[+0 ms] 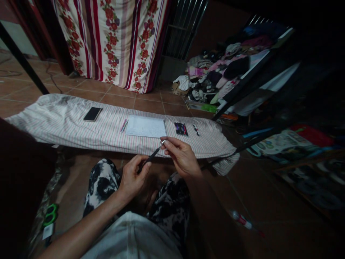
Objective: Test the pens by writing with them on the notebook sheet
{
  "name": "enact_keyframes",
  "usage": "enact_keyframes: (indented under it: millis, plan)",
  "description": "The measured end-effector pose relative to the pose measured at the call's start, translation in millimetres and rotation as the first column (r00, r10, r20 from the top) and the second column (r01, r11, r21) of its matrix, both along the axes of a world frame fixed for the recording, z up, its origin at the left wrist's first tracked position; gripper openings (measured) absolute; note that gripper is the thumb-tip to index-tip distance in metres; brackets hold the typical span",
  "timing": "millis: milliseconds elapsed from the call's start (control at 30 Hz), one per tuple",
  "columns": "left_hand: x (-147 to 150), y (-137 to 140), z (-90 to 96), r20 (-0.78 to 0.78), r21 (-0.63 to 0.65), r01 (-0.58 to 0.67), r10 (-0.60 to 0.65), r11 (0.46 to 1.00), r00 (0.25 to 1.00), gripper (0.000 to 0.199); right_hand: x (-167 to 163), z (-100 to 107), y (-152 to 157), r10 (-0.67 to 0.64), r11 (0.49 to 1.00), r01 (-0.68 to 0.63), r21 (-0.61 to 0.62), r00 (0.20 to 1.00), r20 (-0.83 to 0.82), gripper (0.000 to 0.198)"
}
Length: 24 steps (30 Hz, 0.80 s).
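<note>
A dark pen [153, 154] is held slantwise above my lap, just off the near edge of the cloth-covered surface. My left hand [134, 174] is closed around its lower part. At the upper end, my right hand [182, 154] pinches a small silvery piece between thumb and fingers; whether that piece is joined to the pen I cannot tell. Beyond my hands lies an open spiral notebook [145, 126] with faint writing. Several dark pens [181, 129] lie in a row to its right, and a black-and-white pen-like item [196, 130] lies farther right. Slim pink and teal pens [124, 126] lie to its left.
A striped cloth [67, 126] covers the long low surface, with a phone [93, 114] at its left. Behind hangs a floral curtain [110, 43]. Clothes [221, 68] are heaped at back right. Green-handled scissors [50, 214] are at lower left; a bottle [242, 218] lies on the floor.
</note>
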<state>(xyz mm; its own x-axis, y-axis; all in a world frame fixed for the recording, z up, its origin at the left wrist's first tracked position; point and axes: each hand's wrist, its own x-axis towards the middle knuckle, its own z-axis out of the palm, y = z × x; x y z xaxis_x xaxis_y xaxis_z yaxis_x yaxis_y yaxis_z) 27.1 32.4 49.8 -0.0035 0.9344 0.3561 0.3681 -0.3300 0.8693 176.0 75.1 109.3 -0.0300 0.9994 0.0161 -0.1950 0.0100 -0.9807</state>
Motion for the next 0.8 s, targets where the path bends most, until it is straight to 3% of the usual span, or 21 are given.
enact_keyframes:
  millis: [467,800]
  plan:
    - [-3,-13,2.1,-0.017,0.0,-0.017,0.017,1.0,1.0,0.015,0,2,-16,0.079,0.985,-0.1,-0.137,0.985,-0.154,0.017]
    - [-2,-15,4.5,-0.011,-0.05,0.023,-0.024,0.998,1.0,0.015,1,1,-17,0.085,0.983,-0.112,-0.145,0.98,-0.179,0.017]
